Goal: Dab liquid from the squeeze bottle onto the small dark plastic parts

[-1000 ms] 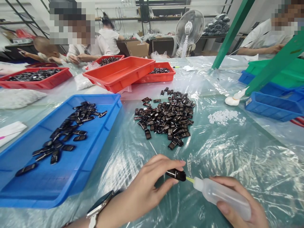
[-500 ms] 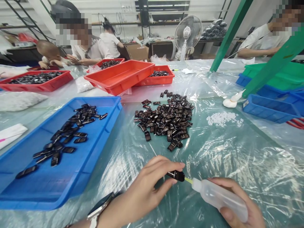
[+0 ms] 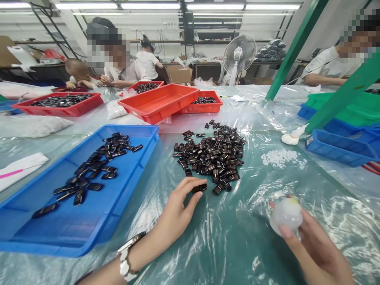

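Between the thumb and fingers of my left hand [image 3: 175, 208] is a small glossy black toy car [image 3: 200, 188], held just in front of a heap of similar black cars [image 3: 212, 152]. My right hand [image 3: 319, 247] grips a translucent squeeze bottle [image 3: 285, 218], blurred by motion, with its yellowish nozzle pointing away from me. Bottle and car are well apart. To the left, a blue tray [image 3: 123, 200] has several black cars lying along its middle. Small white pieces [image 3: 282, 158] are spread on the plastic sheet beyond the bottle.
Red trays [image 3: 160, 103] stand at the back, some filled with dark parts. A green slanted post [image 3: 335, 89] rises at the right beside blue bins [image 3: 338, 148]. Across the table people sit working; a fan [image 3: 237, 55] stands behind. White paper [image 3: 25, 168] lies far left.
The bottle's nozzle was at the car and has come away; my right hand has turned the bottle forward. My left hand has carried the car forward and left, towards the heap. The view has tilted up.
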`<state>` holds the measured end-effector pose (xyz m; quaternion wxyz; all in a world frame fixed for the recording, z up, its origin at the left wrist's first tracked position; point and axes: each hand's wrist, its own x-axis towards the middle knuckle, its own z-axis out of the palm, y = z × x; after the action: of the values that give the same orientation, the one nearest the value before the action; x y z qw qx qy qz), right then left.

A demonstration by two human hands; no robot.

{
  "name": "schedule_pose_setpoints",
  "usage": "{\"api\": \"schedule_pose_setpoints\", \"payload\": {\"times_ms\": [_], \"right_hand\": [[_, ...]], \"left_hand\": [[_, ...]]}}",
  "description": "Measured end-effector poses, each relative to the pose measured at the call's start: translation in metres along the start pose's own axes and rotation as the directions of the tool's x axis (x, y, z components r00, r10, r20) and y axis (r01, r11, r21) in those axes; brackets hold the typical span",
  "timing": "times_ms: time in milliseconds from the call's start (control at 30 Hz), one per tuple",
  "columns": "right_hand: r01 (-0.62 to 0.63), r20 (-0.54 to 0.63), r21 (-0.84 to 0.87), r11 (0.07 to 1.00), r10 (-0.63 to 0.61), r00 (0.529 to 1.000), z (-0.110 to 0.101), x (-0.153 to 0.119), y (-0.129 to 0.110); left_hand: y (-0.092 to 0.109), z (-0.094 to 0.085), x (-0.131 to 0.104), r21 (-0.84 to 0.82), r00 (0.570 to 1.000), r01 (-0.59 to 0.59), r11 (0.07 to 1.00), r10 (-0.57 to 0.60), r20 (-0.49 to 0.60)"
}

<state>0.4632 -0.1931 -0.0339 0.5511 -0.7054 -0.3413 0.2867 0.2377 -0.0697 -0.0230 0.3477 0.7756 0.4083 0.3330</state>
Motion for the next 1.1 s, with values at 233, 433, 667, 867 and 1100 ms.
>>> {"api": "schedule_pose_setpoints", "payload": {"times_ms": [233,433,667,867,1100], "right_hand": [[0.171,-0.015,-0.333,0.927,-0.187,0.982,0.003,0.030,0.023],[0.605,0.222,-0.447,0.659,-0.573,0.789,0.020,-0.015,0.024],[0.946,0.687,-0.214,0.245,-0.651,0.324,0.067,0.002,0.000],[0.928,0.658,-0.201,0.313,-0.659,0.364,0.085,0.012,0.013],[0.622,0.558,-0.079,0.779,-0.482,0.675,0.067,0.020,0.004]], "left_hand": [[0.003,0.005,-0.006,-0.040,1.000,0.004,0.999,-0.003,0.016],[0.005,0.007,-0.009,-0.072,0.999,0.045,0.996,-0.046,-0.014],[0.003,0.004,-0.007,-0.078,0.999,0.028,0.997,-0.031,-0.044],[0.003,0.008,-0.010,-0.069,1.000,0.020,0.997,-0.021,-0.022],[0.005,0.011,-0.012,-0.031,0.997,-0.074,0.997,0.074,-0.009]]}}
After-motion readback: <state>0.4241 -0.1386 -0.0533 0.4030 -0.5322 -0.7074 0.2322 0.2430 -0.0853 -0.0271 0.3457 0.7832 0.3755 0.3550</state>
